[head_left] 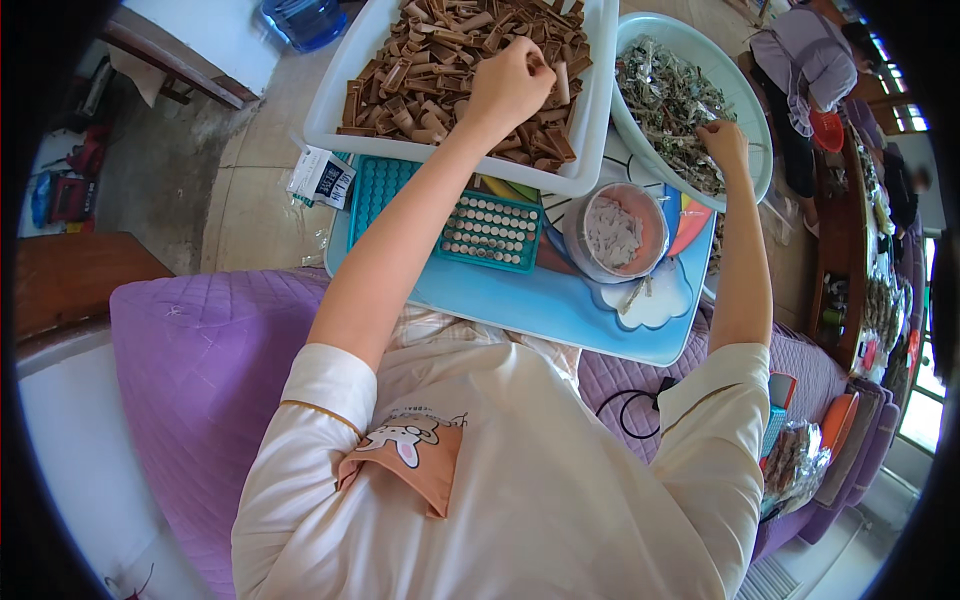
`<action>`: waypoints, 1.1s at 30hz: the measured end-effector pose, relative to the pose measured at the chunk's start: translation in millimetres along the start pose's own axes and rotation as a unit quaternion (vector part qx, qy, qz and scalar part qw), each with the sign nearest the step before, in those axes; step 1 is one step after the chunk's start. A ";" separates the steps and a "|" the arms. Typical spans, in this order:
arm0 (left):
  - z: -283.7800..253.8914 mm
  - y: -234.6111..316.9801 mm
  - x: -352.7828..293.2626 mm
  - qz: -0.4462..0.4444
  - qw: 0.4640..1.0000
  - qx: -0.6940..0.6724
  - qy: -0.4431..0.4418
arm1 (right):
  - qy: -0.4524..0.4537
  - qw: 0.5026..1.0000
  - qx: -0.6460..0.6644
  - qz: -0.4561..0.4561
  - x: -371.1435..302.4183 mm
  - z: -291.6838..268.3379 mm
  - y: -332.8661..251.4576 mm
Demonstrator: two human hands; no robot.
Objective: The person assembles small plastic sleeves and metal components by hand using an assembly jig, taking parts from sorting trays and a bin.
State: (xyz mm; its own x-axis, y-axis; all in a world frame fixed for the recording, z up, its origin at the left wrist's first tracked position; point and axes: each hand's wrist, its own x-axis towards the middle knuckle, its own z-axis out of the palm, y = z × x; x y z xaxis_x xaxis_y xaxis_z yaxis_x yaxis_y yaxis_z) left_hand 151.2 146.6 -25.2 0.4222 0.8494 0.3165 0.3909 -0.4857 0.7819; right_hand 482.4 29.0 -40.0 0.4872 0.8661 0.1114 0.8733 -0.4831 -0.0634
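Observation:
My left hand (510,88) is over a white tub (322,118) heaped with small brown trough-shaped pieces (430,85). Its fingers are curled together, and whatever they may hold is hidden. At the right, my right hand (724,143) reaches to the pile of small shiny strip-like packets (668,100) in a pale green basin (757,95). Thumb and fingertips are pinched there, but what is between them is too small to name. Between my arms, a teal tray (490,262) carries rows of small round pale discs (492,228). Beside it stands a clear round tub (580,235) with whitish bits inside.
Everything rests on a low blue table (480,300) with a cartoon print. A small white packet (322,176) lies at its left edge. A blue water jug (305,22) stands far left. Another person (805,65) bends over at the far right, near a wooden shelf (835,250).

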 end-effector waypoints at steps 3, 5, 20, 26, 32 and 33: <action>-20.7 1.1 -2.6 -0.009 1.000 0.002 -0.017 | 0.015 0.984 0.171 0.055 12.7 -5.5 23.1; -29.1 -14.5 -6.2 0.002 1.000 -0.008 0.006 | 0.000 0.879 0.459 0.128 21.9 -22.2 33.7; -42.1 7.3 -36.0 -0.089 0.994 0.034 -0.050 | -0.084 0.994 0.066 -0.015 23.7 -87.1 33.1; -40.0 3.4 -39.5 -0.073 0.997 0.014 -0.005 | 0.003 0.965 0.260 0.028 41.2 -199.3 18.5; -43.5 5.2 -41.4 -0.098 0.995 -0.020 0.005 | 0.073 0.912 0.396 -0.080 22.5 -203.3 20.6; -41.4 6.7 -40.3 -0.095 0.995 -0.037 0.008 | 0.062 0.977 0.161 -0.126 15.6 -163.4 31.2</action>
State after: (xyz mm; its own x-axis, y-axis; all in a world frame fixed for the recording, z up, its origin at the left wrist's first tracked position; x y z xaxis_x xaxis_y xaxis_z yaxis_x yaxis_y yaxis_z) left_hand 103.0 117.7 -10.5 0.3333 0.9280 0.1664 0.4012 -0.2993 0.8657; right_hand 517.4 6.6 121.9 0.2708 0.9206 0.2814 0.9294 -0.1738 -0.3255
